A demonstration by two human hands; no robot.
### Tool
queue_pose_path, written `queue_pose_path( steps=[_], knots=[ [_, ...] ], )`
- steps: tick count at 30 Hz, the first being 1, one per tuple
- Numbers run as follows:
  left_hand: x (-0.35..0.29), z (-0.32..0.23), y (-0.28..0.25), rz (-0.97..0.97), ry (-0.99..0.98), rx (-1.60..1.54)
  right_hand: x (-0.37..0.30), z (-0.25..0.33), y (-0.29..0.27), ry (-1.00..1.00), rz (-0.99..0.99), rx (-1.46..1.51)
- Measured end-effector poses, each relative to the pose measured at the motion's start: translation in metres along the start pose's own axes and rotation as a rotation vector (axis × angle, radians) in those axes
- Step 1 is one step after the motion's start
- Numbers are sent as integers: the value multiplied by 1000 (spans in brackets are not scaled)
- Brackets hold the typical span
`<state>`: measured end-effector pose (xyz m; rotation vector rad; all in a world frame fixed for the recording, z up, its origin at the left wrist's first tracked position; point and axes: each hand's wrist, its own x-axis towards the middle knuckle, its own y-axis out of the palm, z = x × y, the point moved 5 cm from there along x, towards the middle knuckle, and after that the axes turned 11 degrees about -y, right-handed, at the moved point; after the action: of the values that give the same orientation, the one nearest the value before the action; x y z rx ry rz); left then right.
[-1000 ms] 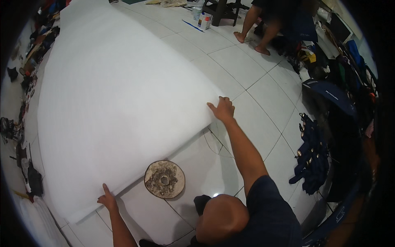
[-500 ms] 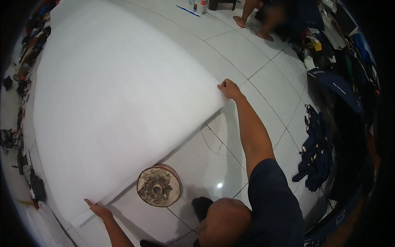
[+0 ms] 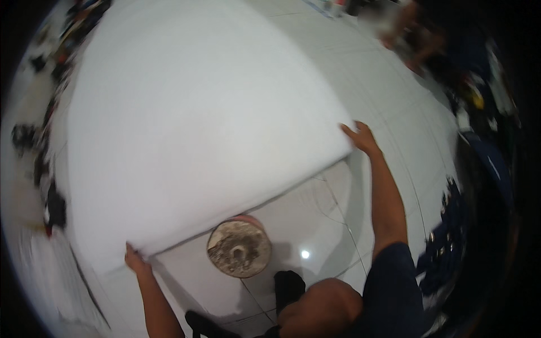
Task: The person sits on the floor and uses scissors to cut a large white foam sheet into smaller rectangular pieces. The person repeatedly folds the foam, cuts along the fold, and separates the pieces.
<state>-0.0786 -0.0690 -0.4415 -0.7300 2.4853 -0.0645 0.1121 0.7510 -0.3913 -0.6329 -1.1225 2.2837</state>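
Observation:
A large white sheet point(image 3: 197, 124) of cloth or similar material spreads away from me over the floor. At its near left corner, my left hand point(image 3: 137, 261) has its fingers closed on the edge. My right hand point(image 3: 362, 138) grips the near right corner, its thumb over the top and part of the fingers hidden or blurred. A round, stained, weight-like block point(image 3: 239, 250) with a hole in its middle and a reddish side sits on the floor, close against the sheet's near edge between my hands.
White floor tiles point(image 3: 389, 107) surround the sheet, some cracked. Dark blue bundled items point(image 3: 442, 242) lie at the right. Another person point(image 3: 434, 45) is low at the far right. Clutter lines the left wall, with a white cloth pile point(image 3: 56, 276) nearer me.
My view has turned and is blurred. Both hands stay at the sheet's near corners; they look farther forward along with it. The thumb and finger of my right hand look more spread.

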Motion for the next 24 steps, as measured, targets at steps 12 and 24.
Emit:
queue_pose_path(
  steps=[12,24],
  knots=[
    [-3,-94,-42,-774,243,404,4,-47,8,176,284,198],
    [-76,-64,76,694,1223,1450,20,-44,18,320,231,261]
  ],
)
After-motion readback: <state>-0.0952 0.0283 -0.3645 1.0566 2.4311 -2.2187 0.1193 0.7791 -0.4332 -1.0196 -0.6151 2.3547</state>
